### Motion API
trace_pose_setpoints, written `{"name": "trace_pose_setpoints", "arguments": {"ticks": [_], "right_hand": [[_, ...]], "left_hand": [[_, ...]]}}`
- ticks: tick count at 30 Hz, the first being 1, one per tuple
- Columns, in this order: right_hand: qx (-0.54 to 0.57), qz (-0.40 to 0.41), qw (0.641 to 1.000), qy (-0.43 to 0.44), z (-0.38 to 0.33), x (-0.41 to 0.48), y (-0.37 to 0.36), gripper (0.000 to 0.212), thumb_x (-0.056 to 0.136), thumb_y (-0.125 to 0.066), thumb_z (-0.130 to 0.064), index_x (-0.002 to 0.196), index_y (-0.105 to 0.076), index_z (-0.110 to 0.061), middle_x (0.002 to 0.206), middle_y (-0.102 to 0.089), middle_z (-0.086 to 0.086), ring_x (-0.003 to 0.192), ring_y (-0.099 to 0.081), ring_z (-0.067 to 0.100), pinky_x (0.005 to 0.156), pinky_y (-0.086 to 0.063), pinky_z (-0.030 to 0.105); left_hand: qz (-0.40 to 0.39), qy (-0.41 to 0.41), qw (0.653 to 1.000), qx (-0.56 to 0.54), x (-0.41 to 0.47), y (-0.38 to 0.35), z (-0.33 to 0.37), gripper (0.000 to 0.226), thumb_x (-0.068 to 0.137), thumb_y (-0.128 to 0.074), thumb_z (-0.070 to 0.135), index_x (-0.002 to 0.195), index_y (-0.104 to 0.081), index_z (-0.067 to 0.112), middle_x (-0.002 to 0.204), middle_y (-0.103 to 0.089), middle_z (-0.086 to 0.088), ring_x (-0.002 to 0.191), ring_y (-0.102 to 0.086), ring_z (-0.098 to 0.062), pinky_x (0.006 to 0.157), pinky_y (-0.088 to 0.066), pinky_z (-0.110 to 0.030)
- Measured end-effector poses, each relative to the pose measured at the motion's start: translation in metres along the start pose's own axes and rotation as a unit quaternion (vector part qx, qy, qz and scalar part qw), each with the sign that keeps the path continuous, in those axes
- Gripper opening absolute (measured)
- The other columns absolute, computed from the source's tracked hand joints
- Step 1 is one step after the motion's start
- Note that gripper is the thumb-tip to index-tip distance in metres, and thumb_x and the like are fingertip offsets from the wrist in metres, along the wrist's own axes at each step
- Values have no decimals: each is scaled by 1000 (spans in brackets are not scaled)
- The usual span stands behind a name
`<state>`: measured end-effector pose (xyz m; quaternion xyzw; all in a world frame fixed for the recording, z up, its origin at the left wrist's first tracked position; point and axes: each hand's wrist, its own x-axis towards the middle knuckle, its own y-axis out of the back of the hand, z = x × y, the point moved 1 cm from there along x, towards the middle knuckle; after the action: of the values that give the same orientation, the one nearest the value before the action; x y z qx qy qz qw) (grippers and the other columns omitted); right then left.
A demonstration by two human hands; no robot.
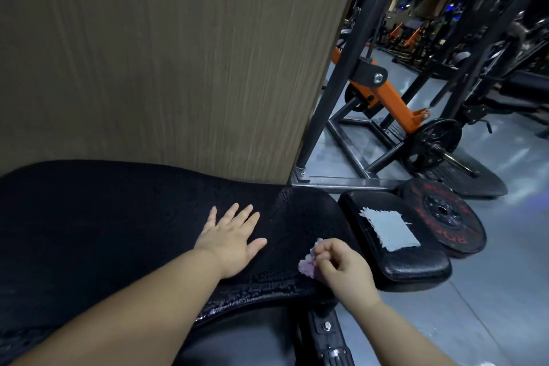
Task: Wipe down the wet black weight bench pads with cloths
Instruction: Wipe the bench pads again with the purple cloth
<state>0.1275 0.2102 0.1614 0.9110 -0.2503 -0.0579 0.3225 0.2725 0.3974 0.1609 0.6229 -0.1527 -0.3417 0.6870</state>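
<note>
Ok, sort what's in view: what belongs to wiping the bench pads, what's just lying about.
Job: long bench pad, small pad, grey cloth on it, pink cloth in right hand, left hand flat on long pad.
Lying about: red-lettered weight plate, orange machine, wood panel.

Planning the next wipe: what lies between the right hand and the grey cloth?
Head view: nothing loose between right hand and grey cloth, only the big pad's end and bare small pad.

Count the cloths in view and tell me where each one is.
2. A purple cloth is bunched in the right hand at the edge of the long pad; a pale grey cloth lies flat on the small pad. Others may be out of view.
</note>
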Motion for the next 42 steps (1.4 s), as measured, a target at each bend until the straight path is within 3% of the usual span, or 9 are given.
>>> {"name": "trace_pose_setpoints", "arguments": {"ticks": [5, 8, 9, 11, 13, 15, 19, 26, 42], "right_hand": [[77, 36, 996, 35, 5, -14, -7, 30, 80, -57, 14, 78, -64, -15, 83, -71, -8, 86, -66, 4, 83, -47, 14], [-106, 112, 981, 118, 14, -10, -3, 23, 76, -68, -14, 95, -64, -25, 103, -63, -16, 104, -57, 9, 95, -41, 18], [-195, 110, 969, 106, 16, -9, -6, 31, 81, -62, -32, 111, -64, -23, 121, -59, -10, 120, -50, 15, 106, -34, 26], [-337, 37, 939, 56, 18, -11, -16, 73, 91, -15, -64, 141, -45, -19, 150, -38, 1, 143, -23, 24, 117, -14, 42], [-392, -18, 919, 37, 15, -8, -19, 107, 73, 28, -72, 152, -21, -21, 160, -16, -1, 148, -3, 22, 118, -2, 44], [-403, -49, 913, 35, 10, -1, -21, 116, 60, 36, -76, 154, -8, -24, 161, -3, -5, 148, 6, 18, 118, 3, 40], [-413, -94, 904, 58, 0, 26, -21, 116, 58, 29, -84, 154, -7, -28, 161, -1, -8, 148, 7, 17, 119, 3, 41], [-417, -118, 898, 76, -9, 97, -38, 70, 92, -23, -66, 153, -10, -33, 161, -4, -7, 148, 7, 19, 120, 0, 43], [-414, -137, 900, 26, -18, 203, -64, 61, 94, -22, -64, 149, -23, -38, 160, -13, -8, 148, -2, 22, 118, -9, 48]], "left_hand": [[6, 4, 1000, 6, -9, -5, -13, 65, 99, -13, 61, 155, 6, 33, 161, 14, 13, 147, 20, -12, 118, 15, -48], [25, 2, 1000, 8, -10, -7, -13, 66, 98, -12, 63, 155, 5, 33, 161, 13, 13, 147, 19, -12, 118, 15, -48], [28, 1, 1000, 9, -10, -7, -13, 67, 98, -12, 63, 155, 5, 33, 161, 13, 14, 147, 19, -12, 118, 15, -48], [31, -2, 999, 12, -9, -8, -14, 67, 97, -11, 64, 155, 5, 33, 162, 13, 14, 148, 19, -13, 118, 15, -49], [30, -4, 999, 14, -7, -8, -15, 68, 97, -11, 65, 155, 6, 33, 161, 13, 14, 148, 19, -13, 118, 15, -50], [24, -6, 1000, 16, -5, -10, -16, 69, 96, -10, 66, 155, 6, 33, 161, 14, 14, 148, 20, -14, 117, 15, -51], [31, -8, 999, 20, -2, -8, -16, 70, 95, -9, 67, 155, 7, 33, 161, 14, 14, 148, 20, -15, 117, 15, -52], [38, -11, 999, 20, 1, -11, -16, 71, 94, -8, 68, 154, 7, 34, 161, 14, 14, 148, 20, -15, 117, 13, -52], [47, -16, 999, 20, 6, -16, -20, 71, 94, -11, 68, 155, 4, 33, 162, 11, 14, 148, 18, -15, 117, 12, -54]]}}
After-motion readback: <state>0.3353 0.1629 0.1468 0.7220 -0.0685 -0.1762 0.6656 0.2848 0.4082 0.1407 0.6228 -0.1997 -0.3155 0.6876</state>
